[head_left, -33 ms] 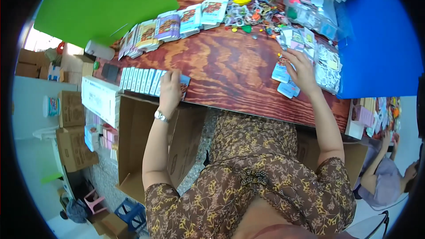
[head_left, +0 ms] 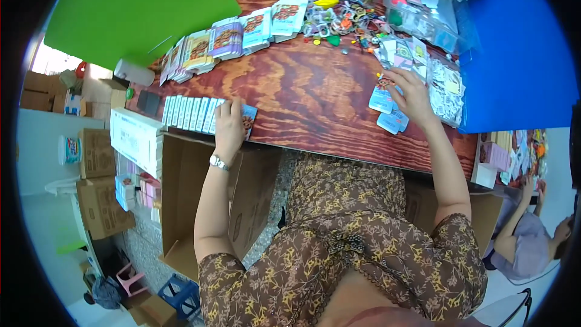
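Observation:
My left hand (head_left: 229, 123), with a watch at the wrist, is closed over the right end of a row of small blue-and-white boxes (head_left: 189, 112) standing on edge. Its fingers grip the end box, partly hidden beneath them. A blue picture-printed box (head_left: 249, 120) shows beside that hand. On the right, my right hand (head_left: 413, 97) has its thumb and fingers apart above a few blue printed packets (head_left: 388, 122). A tiny yellow piece (head_left: 379, 75) lies by its fingertips. I see nothing held there.
Stacked printed packets (head_left: 256, 26) run along the back. Small colourful trinkets (head_left: 348, 19) lie beside clear bins (head_left: 423, 21). White packets (head_left: 446, 92) are piled at right. Green (head_left: 139, 12) and blue (head_left: 520, 54) panels flank the wooden table (head_left: 315, 85). A co-worker (head_left: 523, 242) sits at right.
The whole view has shifted slightly. My left hand's fingers have shifted a little over the end of the box row; the right hand stays above the blue packets.

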Motion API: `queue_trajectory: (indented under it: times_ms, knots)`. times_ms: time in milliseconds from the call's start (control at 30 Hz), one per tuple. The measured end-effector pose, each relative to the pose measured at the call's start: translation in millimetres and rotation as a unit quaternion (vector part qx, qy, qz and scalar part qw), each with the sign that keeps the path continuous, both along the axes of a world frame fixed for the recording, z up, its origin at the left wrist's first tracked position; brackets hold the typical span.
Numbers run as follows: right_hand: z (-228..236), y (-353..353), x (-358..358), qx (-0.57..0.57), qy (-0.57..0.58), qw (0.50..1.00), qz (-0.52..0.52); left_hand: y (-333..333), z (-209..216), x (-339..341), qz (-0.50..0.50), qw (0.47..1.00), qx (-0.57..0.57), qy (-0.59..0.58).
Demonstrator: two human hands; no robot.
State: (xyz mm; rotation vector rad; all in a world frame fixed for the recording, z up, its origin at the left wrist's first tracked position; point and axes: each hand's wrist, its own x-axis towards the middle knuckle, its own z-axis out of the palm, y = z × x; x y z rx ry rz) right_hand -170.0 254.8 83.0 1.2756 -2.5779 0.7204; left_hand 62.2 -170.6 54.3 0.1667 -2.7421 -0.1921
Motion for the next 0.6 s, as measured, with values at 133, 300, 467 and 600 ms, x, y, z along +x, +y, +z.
queue_trajectory:
  times_ms: [133, 300, 467, 600]
  knots:
    - [-10.6, 9.1, 6.8, 0.195, 0.0, 0.981, 0.021, -4.7, -5.9, -8.3, 0.042, 0.974, -0.216, -0.044]
    - [-35.5, -20.0, 20.2, 0.351, 0.07, 0.933, -0.035, 4.8, -1.1, 3.6, 0.05, 0.98, -0.172, -0.085]
    - [-59.7, -0.4, 11.1, 0.356, 0.155, 0.921, -0.027, 10.2, 0.6, -5.5, -0.002, 0.98, -0.143, -0.135]
    - [-23.7, -9.4, 22.5, 0.362, 0.054, 0.93, -0.028, 6.8, -0.2, -10.7, -0.044, 0.979, -0.167, -0.103]
